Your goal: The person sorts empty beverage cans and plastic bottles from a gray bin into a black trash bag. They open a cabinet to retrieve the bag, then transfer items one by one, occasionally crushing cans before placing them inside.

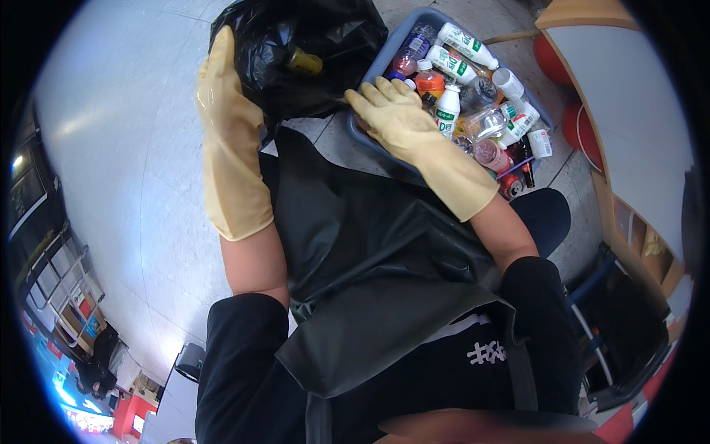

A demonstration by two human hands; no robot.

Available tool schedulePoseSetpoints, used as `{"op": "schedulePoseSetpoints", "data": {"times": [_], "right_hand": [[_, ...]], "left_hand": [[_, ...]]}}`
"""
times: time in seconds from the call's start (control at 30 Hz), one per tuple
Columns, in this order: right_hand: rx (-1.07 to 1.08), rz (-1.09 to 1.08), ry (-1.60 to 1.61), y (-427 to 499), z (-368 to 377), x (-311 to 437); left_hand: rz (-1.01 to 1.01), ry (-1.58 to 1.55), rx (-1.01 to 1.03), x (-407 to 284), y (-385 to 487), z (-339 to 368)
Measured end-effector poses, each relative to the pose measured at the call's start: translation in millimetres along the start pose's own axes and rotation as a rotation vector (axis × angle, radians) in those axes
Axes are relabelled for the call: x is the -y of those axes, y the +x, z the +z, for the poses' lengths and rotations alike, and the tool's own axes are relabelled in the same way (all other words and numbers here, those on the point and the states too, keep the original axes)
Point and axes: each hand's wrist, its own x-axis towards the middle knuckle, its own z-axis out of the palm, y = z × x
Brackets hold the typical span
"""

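Note:
My left hand, in a cream rubber glove, is at the left rim of a black plastic bag and grips its edge, one finger stretched along it. Inside the bag lies a yellow can. Over the near left side of a blue-grey plastic tub is my right hand, gloved alike, palm down with fingers slightly apart. Its fingertips come close to the bag; the underside is hidden. Heaped in the tub are white plastic bottles, a bottle of orange drink, clear plastic bottles and a red can.
A black apron covers my lap. To the right stand a white-topped table with red round objects beneath it, and a dark chair. Pale floor tiles stretch left, towards a metal rack.

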Motion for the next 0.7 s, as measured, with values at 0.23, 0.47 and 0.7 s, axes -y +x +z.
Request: {"op": "schedulePoseSetpoints", "data": {"times": [0.23, 0.47, 0.7], "right_hand": [[0.210, 0.092, -0.154, -3.7, 38.9, -24.1], [0.131, 0.256, 0.074, 6.8, 11.6, -40.0], [-0.455, 0.775, 1.193, 39.2, -22.9, -58.3]], "left_hand": [[0.035, -0.171, 0.054, -4.3, 9.6, 9.9], [0.094, -0.122, 0.025, -10.2, 8.2, 6.5], [0.074, 0.034, 0.006, -12.0, 4.1, -0.4]]}}
